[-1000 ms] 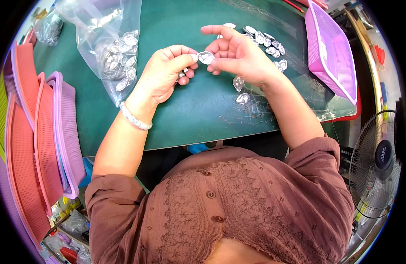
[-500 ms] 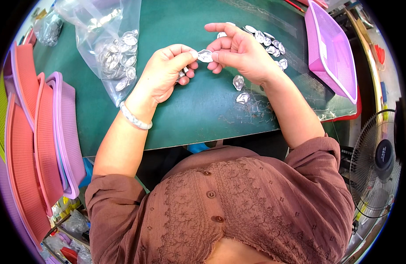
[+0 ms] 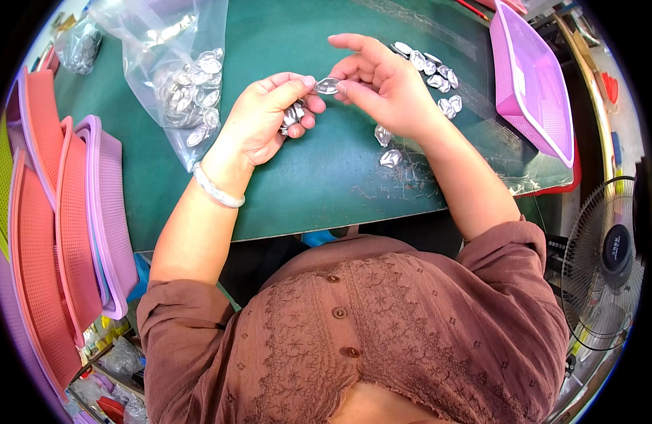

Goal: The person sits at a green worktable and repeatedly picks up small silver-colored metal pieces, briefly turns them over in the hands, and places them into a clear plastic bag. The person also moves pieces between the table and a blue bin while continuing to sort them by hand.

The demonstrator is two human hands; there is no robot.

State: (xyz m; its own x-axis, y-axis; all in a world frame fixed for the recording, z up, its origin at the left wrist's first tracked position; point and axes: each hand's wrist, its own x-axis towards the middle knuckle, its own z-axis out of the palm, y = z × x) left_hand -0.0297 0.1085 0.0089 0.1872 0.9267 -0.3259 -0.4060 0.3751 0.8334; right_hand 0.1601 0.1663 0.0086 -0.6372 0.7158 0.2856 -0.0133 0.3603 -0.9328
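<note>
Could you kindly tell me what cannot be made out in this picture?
All in the head view:
Number of pieces in the left hand: partly hidden by its fingers.
Number of bagged pieces: they overlap.
Top of the bag: cut off by the upper edge.
Table beneath the right hand: covered by it.

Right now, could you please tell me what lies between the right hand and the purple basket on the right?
In the head view, loose silver pieces lie there in a cluster on the green tabletop.
</note>
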